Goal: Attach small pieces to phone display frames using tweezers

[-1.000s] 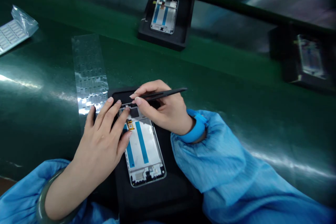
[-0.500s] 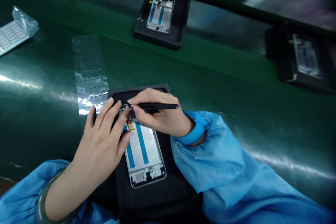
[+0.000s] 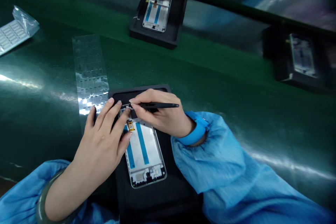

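Observation:
A phone frame [image 3: 144, 147] with two blue strips and a small orange flex piece [image 3: 131, 126] lies in a black tray [image 3: 181, 182]. My left hand [image 3: 102, 140] rests with spread fingers over the frame's upper left part, fingertips touching it. Black tweezers [image 3: 162, 105] are pinched in my right hand [image 3: 160, 112], above the frame's top end. Their tips are partly hidden by my fingers, and I cannot make out anything between them.
A clear film sheet [image 3: 90, 73] lies left of the tray. Bagged labels [image 3: 15, 35] are at the far left. Two more black trays, one at the back [image 3: 168, 38] and one at the right [image 3: 301, 78], hold phone frames.
The back and right trays, with their phone frames, have shifted slightly to the left. Both hands stay almost in place, with the tweezers moved only a little.

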{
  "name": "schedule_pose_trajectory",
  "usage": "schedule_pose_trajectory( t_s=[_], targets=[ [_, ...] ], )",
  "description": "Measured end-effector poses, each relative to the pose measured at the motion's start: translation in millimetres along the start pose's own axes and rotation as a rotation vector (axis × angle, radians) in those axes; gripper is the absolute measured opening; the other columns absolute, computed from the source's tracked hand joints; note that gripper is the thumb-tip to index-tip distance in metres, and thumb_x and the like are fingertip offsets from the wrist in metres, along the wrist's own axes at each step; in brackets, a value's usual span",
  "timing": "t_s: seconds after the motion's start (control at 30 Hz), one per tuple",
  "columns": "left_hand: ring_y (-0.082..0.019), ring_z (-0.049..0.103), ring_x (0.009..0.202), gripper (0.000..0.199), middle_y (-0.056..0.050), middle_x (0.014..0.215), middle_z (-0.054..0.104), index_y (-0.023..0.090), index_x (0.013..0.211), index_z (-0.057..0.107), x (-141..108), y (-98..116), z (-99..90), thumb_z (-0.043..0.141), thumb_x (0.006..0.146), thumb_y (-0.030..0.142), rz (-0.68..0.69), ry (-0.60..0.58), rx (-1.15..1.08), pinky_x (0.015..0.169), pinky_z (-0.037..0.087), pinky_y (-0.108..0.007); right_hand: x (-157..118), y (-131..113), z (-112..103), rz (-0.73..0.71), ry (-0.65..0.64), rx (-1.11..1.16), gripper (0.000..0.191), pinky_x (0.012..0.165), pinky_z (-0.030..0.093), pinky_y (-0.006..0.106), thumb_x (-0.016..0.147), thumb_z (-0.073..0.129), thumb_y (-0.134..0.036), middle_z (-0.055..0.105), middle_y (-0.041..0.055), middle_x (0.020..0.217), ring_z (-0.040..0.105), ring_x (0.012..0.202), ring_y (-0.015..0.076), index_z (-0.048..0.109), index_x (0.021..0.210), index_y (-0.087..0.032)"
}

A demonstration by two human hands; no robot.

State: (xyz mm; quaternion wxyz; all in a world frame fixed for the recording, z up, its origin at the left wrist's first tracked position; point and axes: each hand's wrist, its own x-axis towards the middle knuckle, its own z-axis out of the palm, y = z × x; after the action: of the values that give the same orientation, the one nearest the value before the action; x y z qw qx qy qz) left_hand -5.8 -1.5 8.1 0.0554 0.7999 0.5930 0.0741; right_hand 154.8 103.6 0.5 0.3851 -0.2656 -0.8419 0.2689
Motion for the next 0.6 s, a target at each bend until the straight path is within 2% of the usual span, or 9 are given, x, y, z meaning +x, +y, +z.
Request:
schedule_pose_trajectory(
  t_s=[0.27, 0.43, 0.6],
  targets=[
    [-0.03, 0.027, 0.136, 0.046, -0.013, 0.14, 0.043, 0.015, 0.134, 0.04, -0.1, 0.5, -0.3, 0.039, 0.093, 0.035, -0.008, -0.005, 0.007, 0.106, 0.028, -0.057, 1.2, -1.0, -3.2, 0.074, 0.051, 0.074, 0.006, 0.069, 0.051, 0.022, 0.081, 0.06, -0.017, 0.067, 0.0021, 0.082, 0.063, 0.074, 0.0108, 0.062, 0.086, -0.016],
    [-0.03, 0.027, 0.136, 0.046, -0.013, 0.14, 0.042, 0.015, 0.134, 0.04, -0.1, 0.6, -0.4, 0.039, 0.093, 0.035, -0.009, -0.007, 0.006, 0.106, 0.028, -0.057, 1.9, -2.1, -3.0, 0.148, -0.013, 0.135, 0.009, 0.069, 0.051, 0.023, 0.082, 0.057, -0.016, 0.067, 0.0023, 0.087, 0.063, 0.077, 0.0111, 0.06, 0.09, -0.017],
    [-0.029, 0.027, 0.136, 0.046, -0.013, 0.14, 0.042, 0.015, 0.134, 0.04, 0.1, 1.2, -0.5, 0.039, 0.093, 0.035, -0.005, 0.001, 0.003, 0.106, 0.028, -0.057, 2.2, -2.4, -3.4, 0.165, -0.04, 0.148, 0.007, 0.068, 0.051, 0.023, 0.082, 0.056, -0.017, 0.066, 0.0021, 0.086, 0.063, 0.076, 0.0111, 0.06, 0.089, -0.017]
  ],
)
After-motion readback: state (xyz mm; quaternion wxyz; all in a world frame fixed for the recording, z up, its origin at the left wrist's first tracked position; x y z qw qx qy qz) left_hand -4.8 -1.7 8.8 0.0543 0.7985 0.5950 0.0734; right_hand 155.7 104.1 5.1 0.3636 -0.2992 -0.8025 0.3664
